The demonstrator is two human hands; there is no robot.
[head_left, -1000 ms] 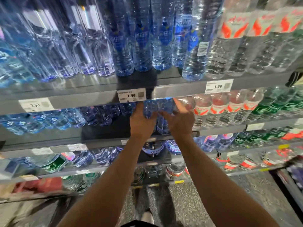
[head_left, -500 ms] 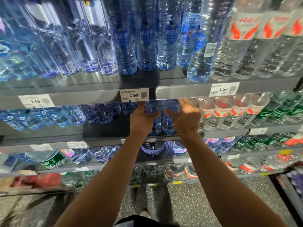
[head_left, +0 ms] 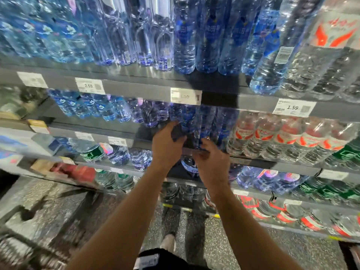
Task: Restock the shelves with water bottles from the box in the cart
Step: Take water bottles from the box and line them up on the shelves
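Both hands drew back: left hand (head_left: 167,147) touches blue bottles (head_left: 196,125), right hand (head_left: 212,162) loosely curled just below them.

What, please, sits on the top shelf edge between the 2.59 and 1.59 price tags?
In the head view, one blurred price tag, its digits unreadable.

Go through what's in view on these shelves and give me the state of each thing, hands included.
Left hand: raised to the second shelf, fingers against the blue-label bottles; grip unclear.
Right hand: fingers curled at the shelf edge; too blurred to tell whether it holds anything.
Blue-label bottles: upright on the second shelf.
Red-label bottles: upright, packed in rows.
Top shelf bottles: upright, full row.
1.59 price tag: fixed to the shelf edge.
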